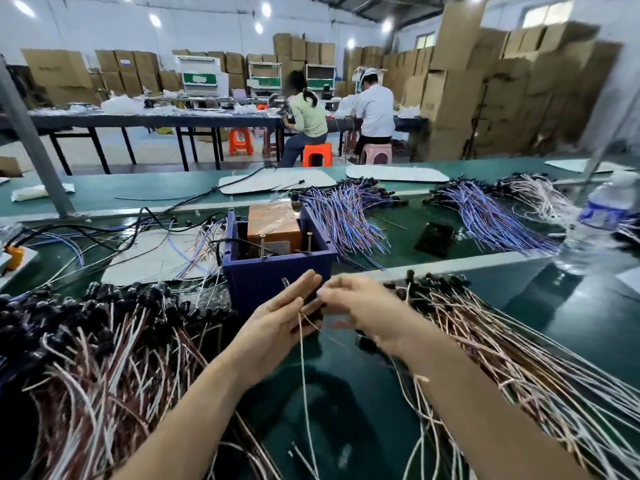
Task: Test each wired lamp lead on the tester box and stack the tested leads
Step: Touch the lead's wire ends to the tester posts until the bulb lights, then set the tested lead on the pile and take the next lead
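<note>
L hand (277, 320) straight-fingered, touching thin twisted lead (302, 358) | R hand (349, 303) pinches its blk socket (311, 301)

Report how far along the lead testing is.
Done: a large pile of leads lies on the left, apparently the tested stack, though nothing marks it so. In hand: one lead rests against the straight fingers of the left hand, the right hand seemingly pinching it, before the tester box. Left: the right pile, perhaps the blue-wired bundles beyond.
</note>
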Motion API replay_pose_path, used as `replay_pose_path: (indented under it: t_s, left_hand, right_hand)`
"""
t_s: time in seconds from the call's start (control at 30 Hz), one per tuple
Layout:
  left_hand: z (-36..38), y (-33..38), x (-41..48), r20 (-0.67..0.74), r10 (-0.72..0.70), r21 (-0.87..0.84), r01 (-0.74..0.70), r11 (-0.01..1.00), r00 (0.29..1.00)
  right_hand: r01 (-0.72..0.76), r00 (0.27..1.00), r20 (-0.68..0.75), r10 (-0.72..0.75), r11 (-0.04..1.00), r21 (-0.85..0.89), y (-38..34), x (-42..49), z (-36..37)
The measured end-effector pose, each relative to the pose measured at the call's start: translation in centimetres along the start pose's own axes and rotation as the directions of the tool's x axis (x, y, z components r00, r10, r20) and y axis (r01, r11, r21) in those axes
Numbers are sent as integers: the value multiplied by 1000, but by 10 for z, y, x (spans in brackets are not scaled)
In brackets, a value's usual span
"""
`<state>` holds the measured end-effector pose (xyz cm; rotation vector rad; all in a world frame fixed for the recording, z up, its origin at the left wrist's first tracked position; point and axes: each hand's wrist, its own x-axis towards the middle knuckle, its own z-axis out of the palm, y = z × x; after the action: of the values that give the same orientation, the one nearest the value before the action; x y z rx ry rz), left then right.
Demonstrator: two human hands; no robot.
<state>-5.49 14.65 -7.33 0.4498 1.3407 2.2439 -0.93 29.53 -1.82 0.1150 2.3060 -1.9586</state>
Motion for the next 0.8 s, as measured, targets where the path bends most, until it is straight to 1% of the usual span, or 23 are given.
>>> replay_pose_path:
  t_s: [0.07, 0.1, 0.17, 0.2, 0.23, 0.27, 0.33, 0.4, 0.43, 0.47, 0.5, 0.53, 0.57, 0.6, 0.63, 0.67, 0.7, 0.73, 0.77, 0.8]
  left_hand:
    - [0, -2, 0, -14, 11, -9, -11, 1000, 1000]
    - [0, -1, 0, -9, 10, 4, -10, 1000, 1000]
    - [1, 0, -1, 8, -19, 7, 19, 1000, 1000]
    - [1, 1, -1, 14, -36, -33, 36, 999, 999]
    - [0, 2, -1, 13, -45, -84, 46, 995, 999]
    - [-1, 4, 0, 9, -46, -122, 46, 991, 999]
    - [-4, 7, 1, -2, -34, -131, 33, 991, 999]
    - [-6, 8, 2, 19, -48, -89, 49, 995, 999]
    - [-6, 7, 2, 51, -76, -48, 79, 996, 996]
    - [-5, 6, 1, 86, -109, 10, 108, 994, 990]
    - [-4, 5, 1, 113, -139, 76, 131, 988, 984]
    - [-3, 3, 1, 113, -165, 153, 147, 977, 980]
    - [-2, 2, 1, 84, -177, 242, 153, 958, 981]
    - [-2, 2, 0, 36, -168, 325, 148, 934, 985]
    - [-3, 2, 1, -10, -141, 392, 133, 910, 990]
    - [-5, 3, 0, -39, -97, 428, 105, 898, 994]
    - [-7, 3, -1, -56, -51, 443, 70, 894, 997]
    - [-8, 4, -1, -73, -2, 455, 35, 890, 997]
    - [-11, 6, -3, -95, 51, 476, 0, 880, 994]
    - [-12, 6, -3, -115, 103, 500, -32, 866, 988]
  right_hand:
    - [-44, 999, -27, 45, 998, 34, 11, 0, 17]
    - [-63, 997, -28, 65, 995, 83, 14, -1, 23]
    - [-110, 994, 32, 106, 963, 245, 12, -5, 31]
    - [-115, 993, 51, 105, 951, 287, 10, -8, 33]
    - [-99, 995, 51, 89, 957, 274, 8, -12, 32]
    - [-72, 997, 43, 64, 971, 229, 7, -16, 29]
    - [-3, 1000, 26, 0, 996, 92, 7, -27, 17]
    - [88, 996, -14, -90, 990, -114, 5, -39, -4]
    - [133, 986, -60, -155, 954, -269, 5, -45, -17]
    - [162, 965, -115, -235, 883, -442, 7, -50, -31]
    - [162, 935, -163, -314, 789, -593, 10, -54, -44]
    - [127, 906, -207, -369, 704, -699, 14, -57, -57]
    - [75, 888, -241, -392, 639, -765, 18, -59, -67]
    - [6, 891, -255, -376, 570, -822, 23, -61, -74]
    - [-68, 916, -249, -314, 491, -868, 28, -62, -80]
    - [-143, 945, -240, -223, 378, -915, 34, -62, -83]
    - [-196, 962, -234, -139, 242, -950, 40, -61, -84]
    - [-221, 969, -232, -85, 116, -968, 44, -60, -82]
    - [-220, 970, -223, -99, 41, -975, 44, -58, -75]
    - [-188, 964, -192, -181, 42, -981, 40, -55, -66]
